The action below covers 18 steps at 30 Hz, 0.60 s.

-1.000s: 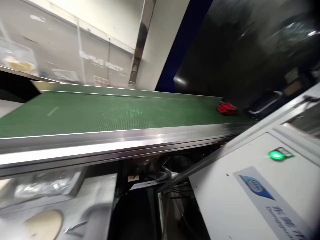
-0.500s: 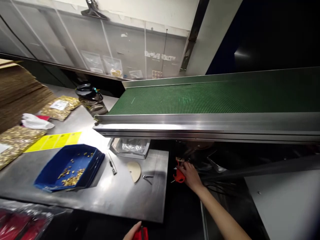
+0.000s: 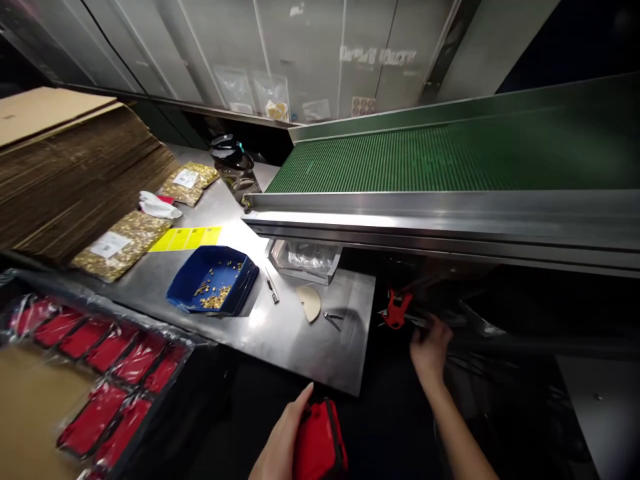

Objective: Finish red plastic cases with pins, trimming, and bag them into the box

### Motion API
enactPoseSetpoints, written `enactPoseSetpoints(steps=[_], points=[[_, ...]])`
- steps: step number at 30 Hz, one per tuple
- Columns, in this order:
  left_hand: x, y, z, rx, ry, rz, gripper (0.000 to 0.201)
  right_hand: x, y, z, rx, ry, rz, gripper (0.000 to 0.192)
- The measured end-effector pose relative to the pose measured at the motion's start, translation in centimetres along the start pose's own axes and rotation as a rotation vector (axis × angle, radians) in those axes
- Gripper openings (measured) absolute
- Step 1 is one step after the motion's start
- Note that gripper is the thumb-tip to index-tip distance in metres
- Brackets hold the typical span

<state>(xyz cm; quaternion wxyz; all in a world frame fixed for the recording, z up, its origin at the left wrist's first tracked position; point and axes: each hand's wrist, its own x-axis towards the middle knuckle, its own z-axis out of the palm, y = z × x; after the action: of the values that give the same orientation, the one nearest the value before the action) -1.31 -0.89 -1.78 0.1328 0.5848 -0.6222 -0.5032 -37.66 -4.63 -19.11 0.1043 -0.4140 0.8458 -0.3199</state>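
My left hand (image 3: 280,443) is at the bottom middle of the view and grips a small red pouch (image 3: 320,443) with a dark zip edge. My right hand (image 3: 430,347) reaches into the dark space below the green conveyor belt (image 3: 400,160). Its fingers curl just right of a red-handled tool (image 3: 395,308) that hangs there. What the fingers touch is lost in shadow.
A steel table (image 3: 300,347) carries a blue tray (image 3: 215,283) of small gold pieces, a yellow sheet (image 3: 185,238), bags of gold parts (image 3: 120,245), tweezers (image 3: 333,320) and a pale disc (image 3: 310,301). Flat cardboard (image 3: 65,173) is stacked at left. Wrapped red pouches (image 3: 100,360) fill a box at lower left.
The view swung from the conveyor down and left to the table. My right hand left the red-handled tool and moved right of it. My left hand with the pouch rose further into view.
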Motion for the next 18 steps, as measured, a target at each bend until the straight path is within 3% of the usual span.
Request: enactPoseSetpoints(steps=[2,4,5,6,7,8,11,14,18], points=[[-0.8,0.1,0.5,0.020,-0.024,0.078,0.120,-3.0,-1.9,-2.4,0.080,-0.045,0.115,0.050],[-1.0,0.6,1.0,0.043,-0.069,0.151,0.132,-6.3,-4.8,-5.0,0.214,-0.261,0.173,0.049],[-1.0,0.8,1.2,0.060,-0.095,0.180,0.136,-8.0,-6.6,-6.3,0.312,-0.437,0.187,0.050],[-0.9,1.1,1.4,0.082,-0.116,0.203,0.138,-9.5,-8.4,-7.4,0.493,-0.747,0.256,0.053],[-0.7,1.4,1.4,0.108,-0.133,0.219,0.137,-10.7,-10.1,-8.3,0.634,-0.974,0.321,0.056],[-0.6,1.7,1.5,0.136,-0.145,0.230,0.136,-11.6,-11.6,-9.1,0.719,-1.086,0.364,0.057],[-0.3,2.3,1.2,0.192,-0.164,0.255,0.131,-12.9,-14.2,-10.4,0.802,-1.151,0.447,0.057],[-0.7,2.5,0.8,0.170,-0.174,0.296,0.132,-12.7,-14.6,-11.1,0.763,-1.208,0.470,0.053],[-2.1,1.8,0.8,-0.029,-0.159,0.229,0.127,-12.4,-15.0,-11.9,0.780,-1.309,0.496,0.046]])
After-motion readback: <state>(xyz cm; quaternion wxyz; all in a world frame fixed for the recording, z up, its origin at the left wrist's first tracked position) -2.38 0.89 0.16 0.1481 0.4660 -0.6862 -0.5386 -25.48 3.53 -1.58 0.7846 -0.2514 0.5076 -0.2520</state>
